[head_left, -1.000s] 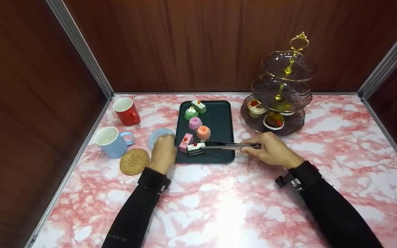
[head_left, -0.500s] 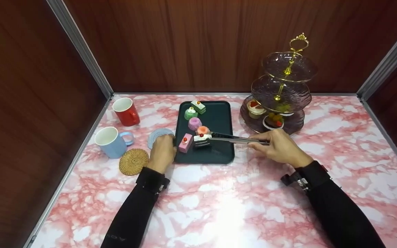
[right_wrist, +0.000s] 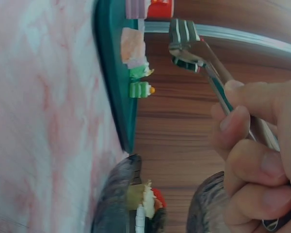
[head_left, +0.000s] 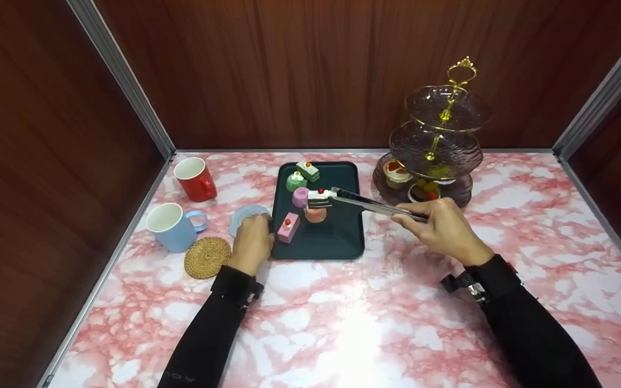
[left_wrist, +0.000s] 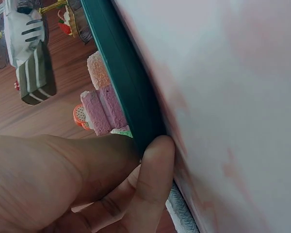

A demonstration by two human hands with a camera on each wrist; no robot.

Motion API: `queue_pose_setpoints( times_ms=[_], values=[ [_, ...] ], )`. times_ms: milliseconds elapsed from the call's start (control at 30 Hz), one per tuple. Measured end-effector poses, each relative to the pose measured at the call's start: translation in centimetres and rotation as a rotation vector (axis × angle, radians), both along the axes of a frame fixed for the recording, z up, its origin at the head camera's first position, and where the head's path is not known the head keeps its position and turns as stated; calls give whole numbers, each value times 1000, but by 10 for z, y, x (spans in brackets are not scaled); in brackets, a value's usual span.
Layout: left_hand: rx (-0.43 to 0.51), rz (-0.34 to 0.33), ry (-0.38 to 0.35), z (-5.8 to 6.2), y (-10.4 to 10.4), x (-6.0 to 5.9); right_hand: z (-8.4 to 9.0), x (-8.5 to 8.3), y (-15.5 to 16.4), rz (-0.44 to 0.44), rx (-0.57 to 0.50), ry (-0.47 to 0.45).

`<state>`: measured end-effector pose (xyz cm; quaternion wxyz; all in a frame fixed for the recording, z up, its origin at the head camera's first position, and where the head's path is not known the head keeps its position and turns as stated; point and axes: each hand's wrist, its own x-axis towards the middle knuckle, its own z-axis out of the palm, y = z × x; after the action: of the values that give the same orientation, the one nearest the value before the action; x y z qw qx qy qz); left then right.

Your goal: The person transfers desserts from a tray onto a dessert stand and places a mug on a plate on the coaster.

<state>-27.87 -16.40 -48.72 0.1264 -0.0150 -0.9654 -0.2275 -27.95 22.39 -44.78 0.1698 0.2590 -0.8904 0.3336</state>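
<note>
My right hand (head_left: 442, 229) holds metal tongs (head_left: 367, 203), whose tips grip a dark-and-white layered cake slice (right_wrist: 183, 32) with a red cherry on top. The slice hangs above the dark green tray (head_left: 337, 240), apart from it in the right wrist view. On the tray sit a pink cake block (head_left: 288, 228), an orange round cake (head_left: 316, 216), a purple round cake (head_left: 299, 198), a green round cake (head_left: 296, 182) and a green layered slice (head_left: 309, 171). At the tray's left edge, my left hand (head_left: 253, 243) pinches the rim between thumb and finger.
A three-tier stand (head_left: 435, 148) with gold handle is at the back right; its bottom plate bears a cupcake (head_left: 395, 174) and a fruit tart (head_left: 425, 191). Leftward are a red mug (head_left: 194, 179), a blue mug (head_left: 172, 229), a woven coaster (head_left: 207, 257) and a blue-grey coaster (head_left: 247, 214).
The tongs have lifted the dark layered cake slice off the tray's front, up and slightly right, in front of the orange cake. My right hand has shifted right; my left stays at the rim.
</note>
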Motion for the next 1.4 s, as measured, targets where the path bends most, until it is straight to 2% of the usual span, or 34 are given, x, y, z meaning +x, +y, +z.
queue_pose_setpoints(
  times_ms=[300, 433, 700, 1067, 1167, 1267, 1400],
  values=[
    [-27, 7, 7, -1, 3, 1, 14, 10, 5, -96, -51, 181],
    [-27, 6, 0, -2, 4, 1, 21, 14, 6, -150, -69, 229],
    [-18, 9, -9, -2, 4, 1, 31, 18, 12, -287, -90, 264],
    [-13, -1, 11, -3, 2, 1, 37, 18, 21, -459, -136, 301],
    [-23, -6, 38, -3, 1, 1, 37, 17, 23, -515, -139, 299],
    [-23, -2, 48, -3, 1, 1, 38, 18, 23, -574, -125, 285],
    [-6, 9, 26, -2, 1, 0, 40, 18, 26, -640, -75, 290]
  ],
)
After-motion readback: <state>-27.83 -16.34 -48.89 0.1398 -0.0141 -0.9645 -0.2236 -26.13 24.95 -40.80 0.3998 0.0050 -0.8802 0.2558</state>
